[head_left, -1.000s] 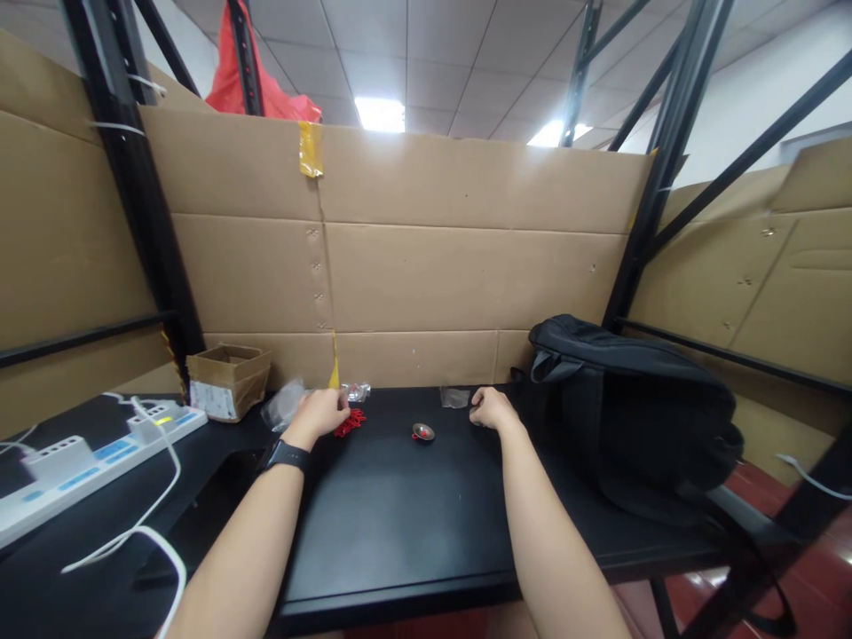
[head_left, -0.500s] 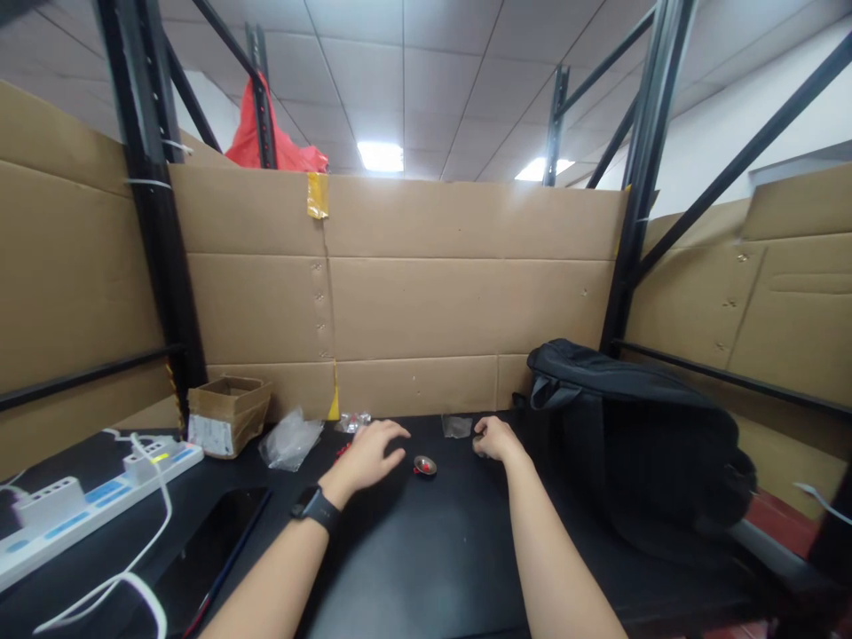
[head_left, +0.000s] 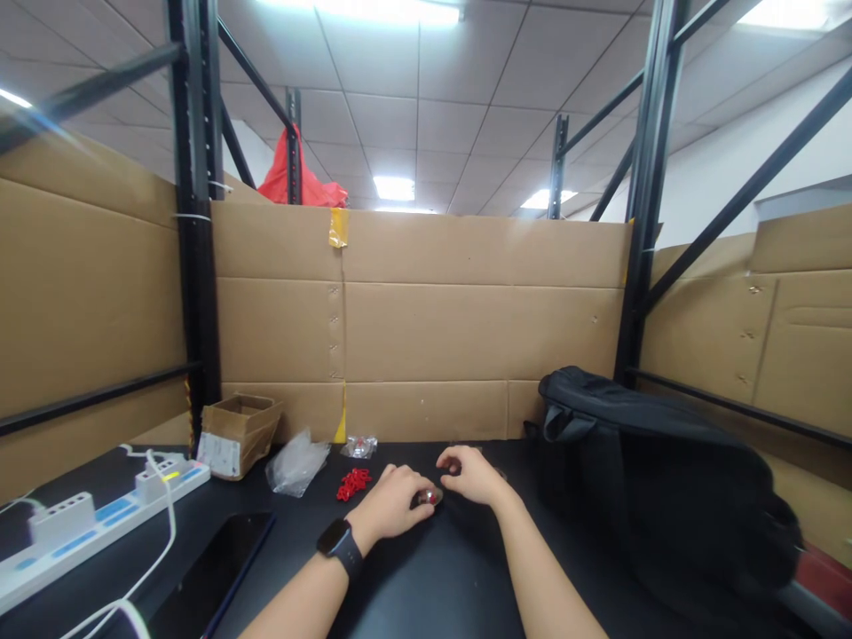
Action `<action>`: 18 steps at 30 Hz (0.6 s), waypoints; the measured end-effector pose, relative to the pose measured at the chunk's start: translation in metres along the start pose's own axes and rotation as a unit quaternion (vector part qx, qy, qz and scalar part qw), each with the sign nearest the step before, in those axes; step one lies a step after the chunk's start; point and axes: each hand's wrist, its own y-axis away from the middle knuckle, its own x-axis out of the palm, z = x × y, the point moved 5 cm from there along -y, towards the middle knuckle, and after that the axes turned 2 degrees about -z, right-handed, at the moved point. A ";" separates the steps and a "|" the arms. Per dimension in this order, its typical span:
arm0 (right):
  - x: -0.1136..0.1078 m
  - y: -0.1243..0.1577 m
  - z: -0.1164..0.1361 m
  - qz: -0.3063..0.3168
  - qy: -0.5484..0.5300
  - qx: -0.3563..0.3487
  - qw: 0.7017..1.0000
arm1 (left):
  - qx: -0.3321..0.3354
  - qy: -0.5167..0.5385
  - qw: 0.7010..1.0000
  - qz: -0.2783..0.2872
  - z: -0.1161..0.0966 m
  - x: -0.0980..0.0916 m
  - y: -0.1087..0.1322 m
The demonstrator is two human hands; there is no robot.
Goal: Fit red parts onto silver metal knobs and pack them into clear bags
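On the black counter (head_left: 426, 590), the left hand's (head_left: 392, 501) grip is closed on 1 small metal dish (head_left: 436, 495); the right hand's (head_left: 474, 477) grip, beside it, is parted. Leftward lie red pieces (head_left: 352, 484), then a clear plastic bag (head_left: 297, 463).

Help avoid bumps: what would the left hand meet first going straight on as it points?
The small round dish at the fingertips of the left hand; past it, probably the right hand, depth unclear.

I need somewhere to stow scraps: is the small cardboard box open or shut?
Open: the cardboard box shows a hollow inside its top rim.
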 end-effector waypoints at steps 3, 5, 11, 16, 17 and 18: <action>0.007 0.000 -0.006 0.019 0.010 0.010 1.000 | 0.000 -0.030 1.000 0.000 0.000 0.002 -0.001; 0.011 -0.001 -0.011 0.030 0.015 0.022 0.999 | -0.006 -0.043 0.999 -0.001 0.002 0.004 -0.001; 0.019 0.001 -0.012 0.095 -0.012 0.020 0.995 | -0.055 -0.010 0.998 0.006 0.009 0.009 -0.001; 0.032 0.001 -0.006 0.144 -0.136 0.011 0.980 | -0.099 0.058 0.993 -0.024 0.019 0.012 -0.001; 0.036 0.000 -0.005 0.145 -0.163 0.013 0.976 | -0.112 0.072 0.990 -0.036 0.023 0.012 -0.001; 0.039 -0.001 -0.004 0.138 -0.185 0.015 0.973 | -0.124 0.086 0.987 -0.049 0.027 0.012 -0.002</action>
